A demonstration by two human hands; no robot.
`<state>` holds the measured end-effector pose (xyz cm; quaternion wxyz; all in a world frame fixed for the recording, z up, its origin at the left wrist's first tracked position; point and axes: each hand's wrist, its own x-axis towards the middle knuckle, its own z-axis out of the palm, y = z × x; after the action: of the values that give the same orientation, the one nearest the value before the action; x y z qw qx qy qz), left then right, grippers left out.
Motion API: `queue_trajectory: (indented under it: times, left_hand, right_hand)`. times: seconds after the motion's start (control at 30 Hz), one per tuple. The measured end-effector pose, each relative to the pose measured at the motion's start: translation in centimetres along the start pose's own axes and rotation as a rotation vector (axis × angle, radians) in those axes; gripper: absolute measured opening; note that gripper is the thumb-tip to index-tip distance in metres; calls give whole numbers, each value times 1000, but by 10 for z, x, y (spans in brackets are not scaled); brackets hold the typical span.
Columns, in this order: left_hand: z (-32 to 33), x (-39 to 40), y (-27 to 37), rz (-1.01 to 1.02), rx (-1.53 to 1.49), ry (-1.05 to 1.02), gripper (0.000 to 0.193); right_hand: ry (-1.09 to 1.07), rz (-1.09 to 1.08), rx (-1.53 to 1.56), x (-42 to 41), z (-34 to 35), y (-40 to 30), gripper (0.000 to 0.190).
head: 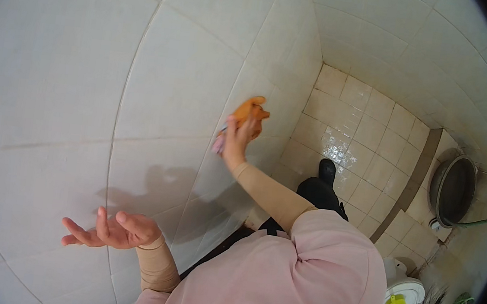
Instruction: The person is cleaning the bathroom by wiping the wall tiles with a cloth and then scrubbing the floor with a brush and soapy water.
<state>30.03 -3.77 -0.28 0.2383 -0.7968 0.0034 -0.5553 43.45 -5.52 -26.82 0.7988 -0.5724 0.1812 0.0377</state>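
Observation:
My right hand point(236, 144) is shut on an orange cloth point(248, 111) and presses it against the white tiled wall point(180, 76). A bit of pink material point(218, 143) shows beside the fingers, below the orange cloth. To the lower left, my left hand point(113, 231) is raised in front of the wall with its fingers spread and nothing in it. Beige sleeves cover both forearms.
Wet beige floor tiles point(365, 142) lie on the right, with a dark boot point(327, 171) on them. Beyond a brown ledge point(416, 173) stands a large round basin point(453, 191) near a green hose point(476, 223). A white toilet point(407, 288) with a yellow-green item is at the lower right.

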Motion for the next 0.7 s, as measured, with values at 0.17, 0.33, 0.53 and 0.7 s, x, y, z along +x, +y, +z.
queue_trajectory:
  times: [0.17,0.33,0.53,0.7]
  left_hand:
    - [12,-1,8,-135,299,-105,39]
    - [40,12,15,-142,464,-158,56]
    - [50,12,11,-99,524,-170,61]
    - [50,13,12,-109,572,-200,61]
  right_hand:
    - [-258,-619,-222,27,4,-61,73]
    - [-36,-427,-144,170,10,0,63]
    - [31,-12,32,180,0,14,59]
    - [-90,-362,-177,115,22,-62,60]
